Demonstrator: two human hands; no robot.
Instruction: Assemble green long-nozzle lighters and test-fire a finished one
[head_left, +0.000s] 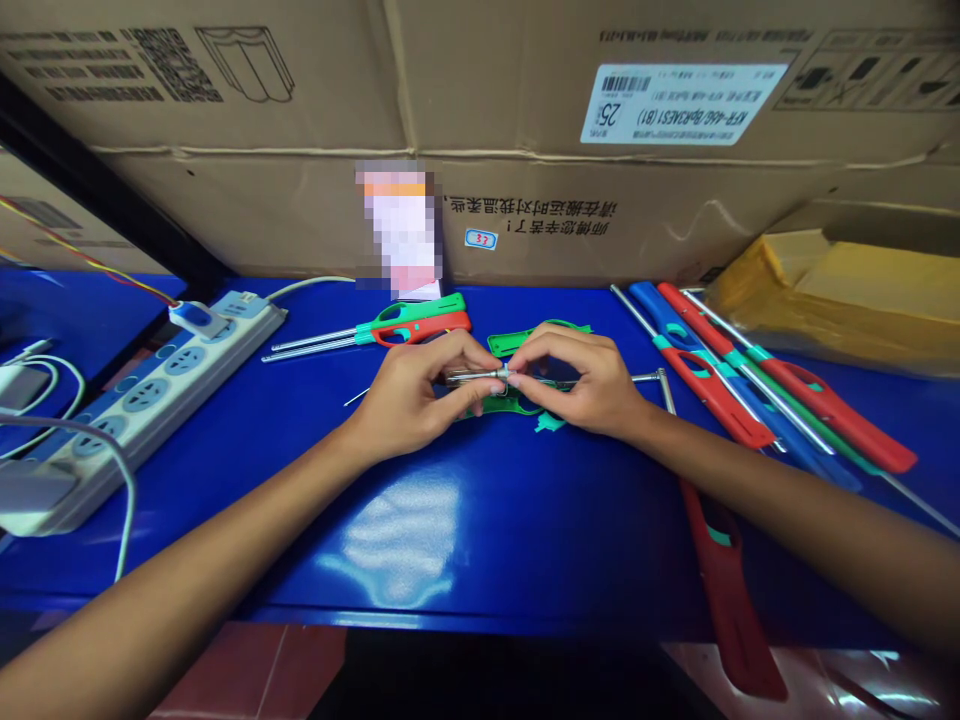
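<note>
Near the middle of the blue table, my left hand (420,390) is closed in a pinch on a thin metal part (478,376). Opposite it, my right hand (585,380) pinches the small pale end (507,372) of the same part, with a metal tube (641,378) reaching out to its right. The fingertips of both hands nearly meet. Behind and beneath the fingers lie an open green casing half (506,344) and another green casing piece (510,404), partly hidden. A small teal piece (550,423) rests just below my right hand.
Green and red lighters (420,320) lie behind my left hand. Several red, blue and green lighters (817,400) are at the right; a red one (739,610) overhangs the front edge. A power strip (150,400) stands left. Cardboard boxes (525,240) line the back.
</note>
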